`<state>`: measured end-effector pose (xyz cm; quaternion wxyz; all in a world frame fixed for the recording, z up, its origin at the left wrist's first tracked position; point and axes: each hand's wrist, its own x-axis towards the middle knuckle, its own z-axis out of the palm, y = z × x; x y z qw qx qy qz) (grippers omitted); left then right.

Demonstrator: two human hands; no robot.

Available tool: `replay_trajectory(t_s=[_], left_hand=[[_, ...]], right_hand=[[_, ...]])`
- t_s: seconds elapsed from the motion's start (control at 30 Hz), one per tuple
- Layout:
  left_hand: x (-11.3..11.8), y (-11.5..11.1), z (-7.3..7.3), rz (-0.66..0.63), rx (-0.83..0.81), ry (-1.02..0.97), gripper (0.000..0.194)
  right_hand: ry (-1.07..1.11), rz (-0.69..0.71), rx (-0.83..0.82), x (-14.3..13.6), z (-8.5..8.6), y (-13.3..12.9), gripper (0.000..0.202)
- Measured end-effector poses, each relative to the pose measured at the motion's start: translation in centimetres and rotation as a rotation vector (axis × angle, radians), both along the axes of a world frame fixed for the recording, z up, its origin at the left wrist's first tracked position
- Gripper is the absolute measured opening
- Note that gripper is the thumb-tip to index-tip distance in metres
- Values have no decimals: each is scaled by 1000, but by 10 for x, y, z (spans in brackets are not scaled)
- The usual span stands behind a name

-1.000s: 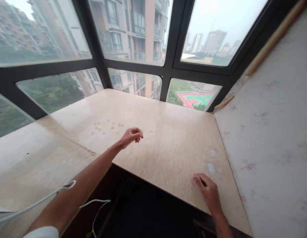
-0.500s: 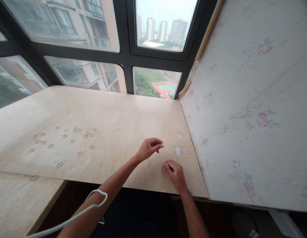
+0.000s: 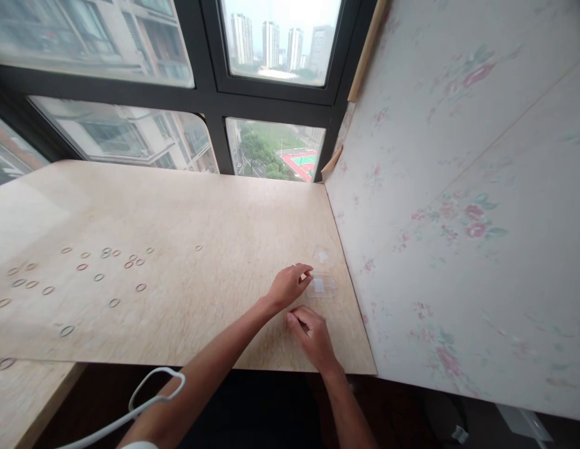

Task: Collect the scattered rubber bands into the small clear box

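Way off to the left of both hands there's a loose scatter of small rings (image 3: pixel 84 274) lying flat on the pale wooden tabletop (image 3: pixel 201 206), well apart from where the fingers are working. One stray ring (image 3: pixel 198 247) sits on its own, closer in but not near the hands either.

Moving right, the left hand (image 3: pixel 290 287) is reaching across with thumb and forefinger pressed together at the tips. Looks like it's pinching something tiny, probably one of those rings, but it's too small for me to say for sure. Just below it, the right hand (image 3: pixel 311 330) rests on the tabletop with fingers curled in; can't tell if it's got anything.

Right at the left fingertips, touching or just beside them, is a small clear plastic box (image 3: pixel 320 286). A second clear piece (image 3: pixel 320 255) lies just beyond it, with the floral wall panel (image 3: pixel 458 187) to the right.
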<state>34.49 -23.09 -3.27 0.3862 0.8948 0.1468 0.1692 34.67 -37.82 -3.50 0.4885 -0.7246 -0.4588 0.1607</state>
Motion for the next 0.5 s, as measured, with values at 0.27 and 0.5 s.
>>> replay_trajectory(t_s=[0.27,0.5], left_hand=[[-53,19,-10,198,-65,-108,17],[-123,41,-6,149,-52,15,24]], right_hand=[[0,-2,-5,0,-1,0,27],[1,-32,-4,-1,-4,1,26]])
